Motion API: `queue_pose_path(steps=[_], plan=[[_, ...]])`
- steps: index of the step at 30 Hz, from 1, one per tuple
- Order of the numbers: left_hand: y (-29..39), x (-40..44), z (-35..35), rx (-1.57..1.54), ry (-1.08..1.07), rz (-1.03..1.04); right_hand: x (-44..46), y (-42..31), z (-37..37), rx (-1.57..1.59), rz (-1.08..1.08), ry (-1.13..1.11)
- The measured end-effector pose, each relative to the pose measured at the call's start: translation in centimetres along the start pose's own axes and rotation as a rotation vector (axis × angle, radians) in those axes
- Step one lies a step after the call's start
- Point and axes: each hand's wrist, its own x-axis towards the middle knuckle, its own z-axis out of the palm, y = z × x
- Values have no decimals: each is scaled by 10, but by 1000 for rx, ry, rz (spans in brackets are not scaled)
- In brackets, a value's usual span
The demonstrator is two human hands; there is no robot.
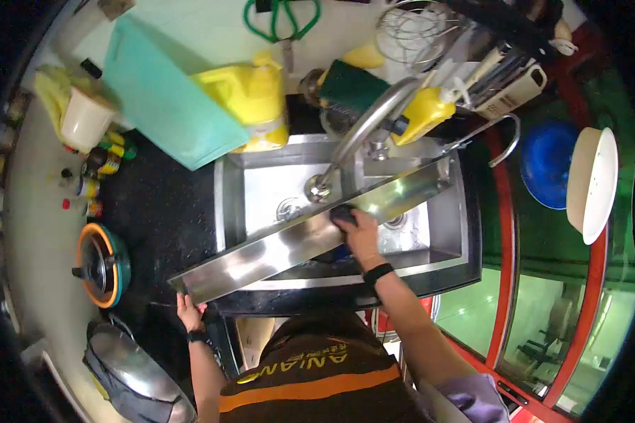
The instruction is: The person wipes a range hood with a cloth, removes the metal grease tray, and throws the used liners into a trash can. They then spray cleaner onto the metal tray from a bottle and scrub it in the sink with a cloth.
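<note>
A long, shiny stainless steel panel (261, 262) lies diagonally across the double-bowl sink (466, 233), its lower left end reaching past the counter edge. My left hand (189, 311) grips that lower left corner, fingers partly hidden beneath it. Against the panel's face, right of its middle, my right hand (362, 238) presses a dark scrubbing pad (343, 214), with its fingers closed round it. The curved faucet (363, 127) arches over the sink, its head just above the panel's upper edge.
Behind the sink stand a yellow jug (250, 102), a yellow bottle (427, 113) and a leaning turquoise board (162, 92). An orange-rimmed pot (113, 282) sits left. White (603, 183) and blue basins (549, 163) are at right, near red-framed glass.
</note>
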Motion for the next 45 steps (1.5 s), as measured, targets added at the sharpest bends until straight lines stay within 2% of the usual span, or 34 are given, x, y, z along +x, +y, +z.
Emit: queue_pose_path(steps=[4, 6, 7, 13, 17, 19, 21, 22, 23, 24, 25, 26, 27, 30, 31, 34, 36, 37, 39, 41, 43, 45], plan=[[-10, 10, -11, 37, -90, 64, 12, 39, -20, -114, 24, 31], [-8, 8, -7, 61, -92, 70, 13, 39, -12, -172, 165, 147], [-11, 15, -16, 86, -182, 87, 18, 42, -10, -171, 183, 164], [-9, 14, -11, 107, -114, 47, 56, 84, -16, -380, 644, 69], [-7, 11, -8, 84, -96, 41, 76, 130, -34, -319, 745, 203], [2, 3, -1, 76, -71, 17, 88, 154, -35, -332, 752, 237], [-4, 7, -8, 159, -121, 43, 95, 170, -32, -312, 709, 380], [-4, 7, -7, 142, -85, 26, 95, 155, -35, -169, 712, 367], [-4, 10, -6, 125, -51, 10, 89, 138, -33, -88, 626, 441], [-9, 15, -9, 118, -39, 27, 74, 126, -22, -35, 597, 415], [-10, 19, -8, 120, -39, 24, 60, 100, -24, -39, 650, 253], [-13, 20, -10, 113, -46, 27, 41, 77, -19, -195, 566, 126], [-16, 19, -16, 113, -49, 26, 35, 53, -22, -176, 538, 43], [-9, 10, -10, 137, -10, 16, 11, 8, 6, -205, 346, 69], [-11, 10, -10, 131, -8, 16, 5, -4, 11, -100, 332, 106], [-15, 18, -15, 133, -8, 21, -2, -13, 10, 24, 283, 35], [-21, 24, -17, 60, -40, 32, 2, -7, -10, 384, 400, 146], [-21, 23, -17, 55, -39, 28, 5, -5, -26, 381, 396, 143], [-17, 20, -13, 110, 7, 3, 14, 0, -67, 635, 699, 211], [-13, 16, -10, 90, 21, -11, 26, 13, -108, 999, 920, 363], [-15, 16, -9, 72, 25, -20, 47, 23, -154, 1186, 913, 610], [-22, 21, -13, -8, 12, 20, 66, 56, -175, 1182, 847, 784]])
